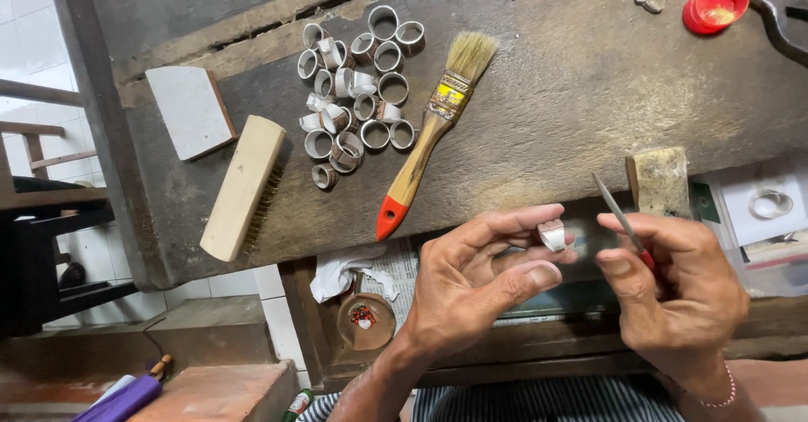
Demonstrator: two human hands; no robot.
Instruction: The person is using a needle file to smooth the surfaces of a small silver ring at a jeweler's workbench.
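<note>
Lower centre: left hand (471, 283), fingers pinched narrow round small silver ring (553, 234). Lower right: right hand (673, 291), closed on thin needle file (619, 216), tip tilted up-left, just beside ring, apart. Behind right hand: worn wooden peg (658, 180). Centre: paintbrush (433, 127), red-tipped handle, on workbench (572, 77). Left: wooden scrub brush (242, 188), white block (189, 111). Upper centre: heap of ring blanks (358, 85). Upper right: red cap (715, 5).
</note>
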